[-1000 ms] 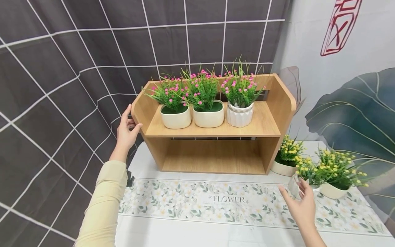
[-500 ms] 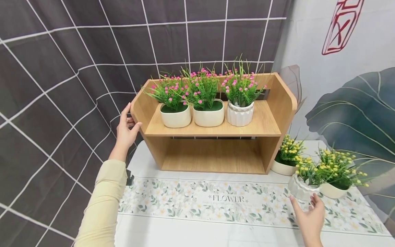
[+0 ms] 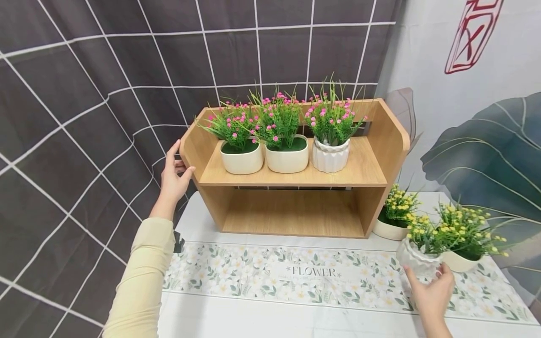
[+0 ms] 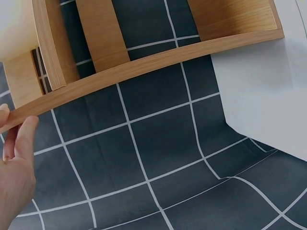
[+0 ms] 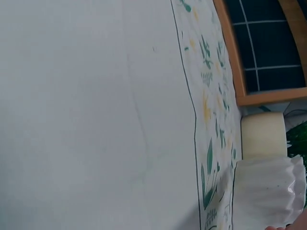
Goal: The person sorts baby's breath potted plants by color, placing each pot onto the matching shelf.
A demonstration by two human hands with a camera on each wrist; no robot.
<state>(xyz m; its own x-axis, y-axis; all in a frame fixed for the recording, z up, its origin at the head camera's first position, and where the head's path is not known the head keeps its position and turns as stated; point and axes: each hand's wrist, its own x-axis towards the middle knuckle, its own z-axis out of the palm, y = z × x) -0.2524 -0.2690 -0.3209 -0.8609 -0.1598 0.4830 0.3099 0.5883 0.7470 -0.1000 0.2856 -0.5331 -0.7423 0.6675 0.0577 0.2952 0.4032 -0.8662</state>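
Shelf (image 3: 291,181) had left grip (image 3: 173,180) pinching its left side, steadying it I guess; right of it, right grip (image 3: 432,292) cupped wide round a ruffled pot (image 3: 416,260).

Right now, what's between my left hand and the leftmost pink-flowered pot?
The left wooden side panel, which your left hand holds, then a bare strip of the upper board before the pot; the head view shows this.

Your head camera facing forward-down over the shelf (image 3: 291,179), your left-wrist camera close to its edge (image 4: 144,64), your right-wrist camera sideways above the tablecloth (image 5: 96,115), white pot (image 5: 266,194) shared with head view.
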